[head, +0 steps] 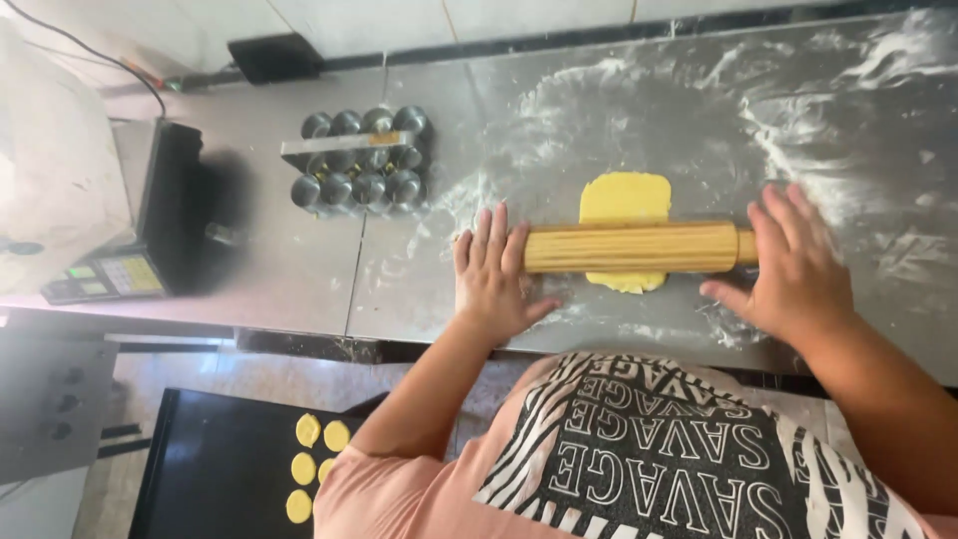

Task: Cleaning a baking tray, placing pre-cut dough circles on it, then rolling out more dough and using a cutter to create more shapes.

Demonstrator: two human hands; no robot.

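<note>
A floured steel counter [848, 130] runs beneath a tiled wall, with a scale [150, 235] near its left end. A wooden rolling pin [634, 248] lies near the front edge, long axis left-right, across yellow dough [626, 198]. The left hand [494, 279] and right hand [793, 265] press flat and open on its ends.

A: Left of the work area, on the steel counter [299, 260] — a cluster of round metal moulds [361, 160], shiny, packed in rows, a flat metal bar lying across them.

B: Noted. Further left?

A: Black digital scale [150, 225], keypad at its near edge. A dark cable [100, 62] trails behind it towards the wall.

B: Below the counter edge?

A: Black baking tray [215, 464], low down. Five small yellow dough discs [311, 461] grouped on its right side, some touching.

B: Surface condition?

A: Flour [848, 110] smeared across the right half.
</note>
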